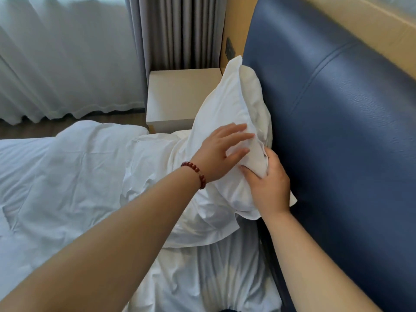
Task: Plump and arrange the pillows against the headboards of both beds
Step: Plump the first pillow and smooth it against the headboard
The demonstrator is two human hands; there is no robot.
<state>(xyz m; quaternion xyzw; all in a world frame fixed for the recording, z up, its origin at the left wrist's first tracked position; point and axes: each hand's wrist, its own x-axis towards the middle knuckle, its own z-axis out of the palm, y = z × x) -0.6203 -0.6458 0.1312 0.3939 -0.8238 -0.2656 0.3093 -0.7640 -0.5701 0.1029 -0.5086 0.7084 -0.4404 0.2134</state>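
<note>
A white pillow (227, 104) stands on edge, leaning against the blue padded headboard (337, 122). My left hand (221, 149), with a red bead bracelet at the wrist, lies flat on the pillow's front face, fingers spread. My right hand (267, 183) pinches the pillow's near edge between thumb and fingers, close to the headboard. A second white pillow (202, 226) lies flat on the bed beneath the standing one, partly hidden by my left forearm.
A rumpled white duvet (67, 176) covers the bed to the left. A beige bedside table (177, 97) stands beyond the pillow, with grey drapes (175, 30) and sheer white curtains (63, 55) behind it. A dark switch panel (230, 49) sits on the wooden wall panel.
</note>
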